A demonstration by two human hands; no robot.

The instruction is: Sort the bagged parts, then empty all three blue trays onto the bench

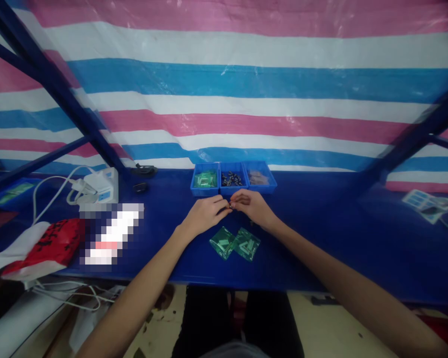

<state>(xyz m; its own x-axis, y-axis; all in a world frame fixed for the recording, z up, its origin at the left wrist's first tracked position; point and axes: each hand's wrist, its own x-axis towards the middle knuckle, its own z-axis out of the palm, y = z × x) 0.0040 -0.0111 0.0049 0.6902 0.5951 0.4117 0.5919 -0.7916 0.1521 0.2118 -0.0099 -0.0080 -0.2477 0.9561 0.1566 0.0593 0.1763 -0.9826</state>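
My left hand (pixel 207 215) and my right hand (pixel 256 208) meet fingertip to fingertip over the blue table. Both are closed in a pinch around a tiny item (pixel 230 205), too small to name. Just beyond them stand three blue bins side by side: the left bin (pixel 204 192) holds green bags (pixel 205 178), the middle bin (pixel 231 189) small black and metal parts (pixel 231 179), the right bin (pixel 264 189) pale brownish pieces (pixel 258 177). Nearer to me lie two green zip bags (pixel 223 242) (pixel 247 244) with pale strips inside, their edges touching or overlapping.
At left are a white power strip (pixel 106 186) with cables, a blurred-out bright object (pixel 114 233), and a red and white bag (pixel 56 246). Small black items (pixel 141 187) lie behind. A white card-like object (pixel 425 205) with a cable sits far right. Blue frame posts flank a striped sheet.
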